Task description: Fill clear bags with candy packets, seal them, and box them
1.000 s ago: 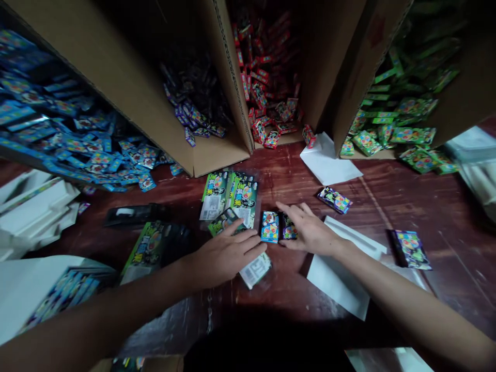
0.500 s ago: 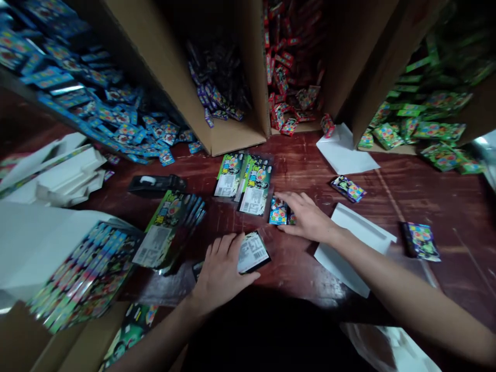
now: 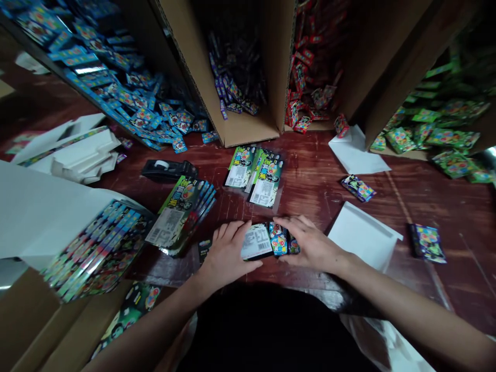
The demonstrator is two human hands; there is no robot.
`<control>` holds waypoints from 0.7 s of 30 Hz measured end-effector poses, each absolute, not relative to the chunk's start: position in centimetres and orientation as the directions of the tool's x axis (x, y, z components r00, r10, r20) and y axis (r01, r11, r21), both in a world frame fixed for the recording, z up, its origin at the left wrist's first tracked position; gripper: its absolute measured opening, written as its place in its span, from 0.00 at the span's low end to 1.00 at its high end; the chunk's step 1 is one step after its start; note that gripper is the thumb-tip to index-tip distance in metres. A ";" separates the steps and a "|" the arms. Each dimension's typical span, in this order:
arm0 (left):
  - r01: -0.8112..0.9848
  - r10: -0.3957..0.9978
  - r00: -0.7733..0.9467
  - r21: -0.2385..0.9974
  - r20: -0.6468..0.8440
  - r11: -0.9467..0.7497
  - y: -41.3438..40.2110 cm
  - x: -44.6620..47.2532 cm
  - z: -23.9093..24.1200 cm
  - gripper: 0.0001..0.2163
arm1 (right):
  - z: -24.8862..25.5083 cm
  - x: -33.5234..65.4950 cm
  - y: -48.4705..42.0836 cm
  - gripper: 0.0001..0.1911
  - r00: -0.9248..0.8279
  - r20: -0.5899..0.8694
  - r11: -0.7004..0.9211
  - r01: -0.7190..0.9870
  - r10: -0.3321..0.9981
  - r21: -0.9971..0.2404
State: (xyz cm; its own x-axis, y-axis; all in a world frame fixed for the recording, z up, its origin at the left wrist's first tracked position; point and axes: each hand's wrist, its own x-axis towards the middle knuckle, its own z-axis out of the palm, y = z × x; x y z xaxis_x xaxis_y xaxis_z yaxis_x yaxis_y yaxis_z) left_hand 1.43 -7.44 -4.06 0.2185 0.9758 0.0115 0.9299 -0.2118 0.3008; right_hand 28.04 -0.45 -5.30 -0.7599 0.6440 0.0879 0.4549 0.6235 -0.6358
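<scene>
L hand (image 3: pixel 227 253) holds labelled clear sleeve (image 3: pixel 256 242) on desk (image 3: pixel 310 170); R hand (image 3: pixel 314 247) pinches small printed packs (image 3: pixel 279 242). Probably light, slick, crushable: grip by edges.

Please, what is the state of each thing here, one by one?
left hand, grips the labelled pouch.
right hand, closed on the small packets.
cardboard boxes, on their sides, open, holding packets.
tape dispenser, lying untouched.
white envelope, lying flat.
</scene>
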 end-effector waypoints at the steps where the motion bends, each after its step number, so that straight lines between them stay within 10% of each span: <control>1: 0.930 0.977 0.212 0.306 0.014 -0.205 -7.5 1.4 -4.2 0.43 | -5.3 28.1 -0.6 0.45 -0.742 0.091 0.614 0.472 0.665 -0.633; 17: 0.922 0.950 0.300 0.282 -0.082 -0.266 -6.3 1.3 -3.9 0.45 | -4.5 30.0 1.5 0.67 -0.855 -0.009 0.688 0.423 0.518 -0.590; 21: 0.920 0.948 0.306 0.283 -0.088 -0.271 -6.0 1.3 -4.0 0.45 | -4.2 31.8 2.9 0.54 -0.868 -0.094 0.682 0.446 0.488 -0.580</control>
